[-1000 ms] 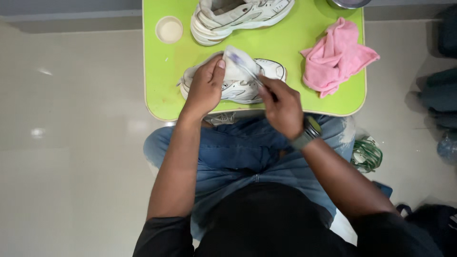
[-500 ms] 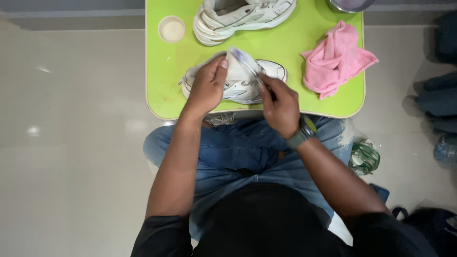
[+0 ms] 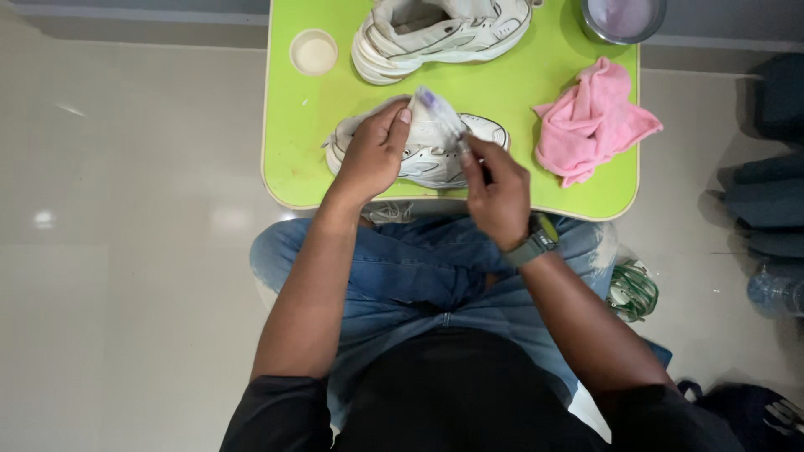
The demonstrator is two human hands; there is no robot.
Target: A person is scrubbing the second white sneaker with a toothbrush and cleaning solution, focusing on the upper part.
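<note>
On the near half of the lime-green table (image 3: 289, 159), a white sneaker (image 3: 435, 155) lies on its side, and both hands are at it. The left hand (image 3: 368, 159) is cupped over the heel end of the shoe, fingers curled down the far side and the thumb stretched up along the upper, pressing it to the tabletop. The right hand (image 3: 496, 188) hovers just above the toe end, its fingers drawn together in a pinch around the lower end of a small brush (image 3: 439, 117) with a pale, translucent handle. The brush slants up and away from the hand, its head resting against the top of the shoe close to the left thumb. A dark watch (image 3: 533, 244) with a green strap sits on the right wrist.

Beyond the hands, a second white sneaker (image 3: 444, 33) rests on the far edge of the table, well apart from the first. To its left stands a small round cup (image 3: 314, 52) with a pale inside. A crumpled pink cloth (image 3: 590, 125) lies at the right of the table, near the toe of the held shoe but not touching it, and a metal bowl (image 3: 624, 18) sits in the far right corner, cut off by the frame. Beneath the table are knees in blue jeans (image 3: 419, 268). A plastic bottle (image 3: 775, 289) lies on the pale floor at far right.
</note>
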